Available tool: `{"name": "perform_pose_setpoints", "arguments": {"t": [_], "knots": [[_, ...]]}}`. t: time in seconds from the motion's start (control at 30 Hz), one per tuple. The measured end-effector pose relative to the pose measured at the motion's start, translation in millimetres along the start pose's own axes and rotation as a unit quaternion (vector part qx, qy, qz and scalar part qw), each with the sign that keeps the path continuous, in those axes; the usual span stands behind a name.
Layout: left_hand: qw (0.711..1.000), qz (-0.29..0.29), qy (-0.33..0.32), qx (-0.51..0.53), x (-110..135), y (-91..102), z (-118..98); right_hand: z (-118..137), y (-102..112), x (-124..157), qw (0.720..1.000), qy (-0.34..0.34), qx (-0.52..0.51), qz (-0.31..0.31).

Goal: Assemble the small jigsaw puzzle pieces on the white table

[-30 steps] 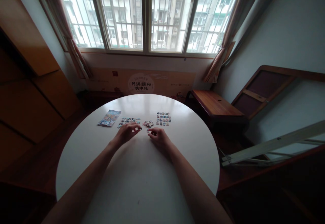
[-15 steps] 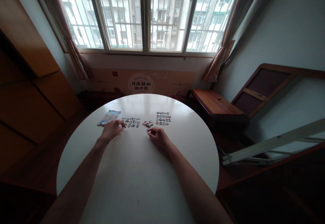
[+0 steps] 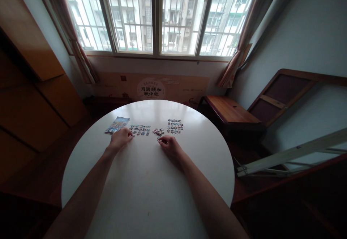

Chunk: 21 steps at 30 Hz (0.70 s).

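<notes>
My left hand rests low over the table at the near left corner of a grid of jigsaw pieces. Its fingers are pinched on a small jigsaw piece, mostly hidden by the fingertips. Just right of centre, my right hand has thumb and forefinger closed on another jigsaw piece. Beyond those fingers lies a small heap of loose pieces. A second grid of pieces is laid out in rows farther right. Behind my left hand is a colourful printed sheet, partly covered by the hand.
All of this lies on a round white table. A low wooden bench stands past its right edge, with a leaning wooden frame by the wall. Cabinets are on the left, and a printed box panel sits below the window.
My left fingers have come down and closed in at the corner of the left grid. My right hand stays almost still, and the view has shifted very slightly.
</notes>
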<state>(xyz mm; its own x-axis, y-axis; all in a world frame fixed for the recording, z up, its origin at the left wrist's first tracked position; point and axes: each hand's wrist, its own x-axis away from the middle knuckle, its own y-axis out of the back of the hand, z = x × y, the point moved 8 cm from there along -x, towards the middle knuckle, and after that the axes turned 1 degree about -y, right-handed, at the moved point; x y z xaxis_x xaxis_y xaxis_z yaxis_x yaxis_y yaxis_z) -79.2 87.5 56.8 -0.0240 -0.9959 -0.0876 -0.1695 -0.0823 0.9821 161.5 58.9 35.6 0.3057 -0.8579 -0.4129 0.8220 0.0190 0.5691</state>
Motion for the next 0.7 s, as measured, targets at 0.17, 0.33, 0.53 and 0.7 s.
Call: {"name": "perform_pose_setpoints", "arguments": {"t": [0.17,0.33,0.53,0.7], "knots": [[1.0,-0.009,0.001,0.002,-0.6,-2.4,2.4,-0.1,0.1,-0.2,1.0,0.002,0.004,0.001],[1.0,-0.012,0.005,0.003,0.3,-1.9,3.0,-0.3,-0.1,0.0,1.0,0.002,0.008,0.003],[1.0,-0.017,0.02,0.009,0.5,1.4,3.5,0.7,0.3,0.0,1.0,0.002,0.012,0.002],[0.999,-0.016,0.036,0.021,1.4,2.8,4.6,1.4,0.6,0.0,1.0,-0.001,0.019,0.004]]}}
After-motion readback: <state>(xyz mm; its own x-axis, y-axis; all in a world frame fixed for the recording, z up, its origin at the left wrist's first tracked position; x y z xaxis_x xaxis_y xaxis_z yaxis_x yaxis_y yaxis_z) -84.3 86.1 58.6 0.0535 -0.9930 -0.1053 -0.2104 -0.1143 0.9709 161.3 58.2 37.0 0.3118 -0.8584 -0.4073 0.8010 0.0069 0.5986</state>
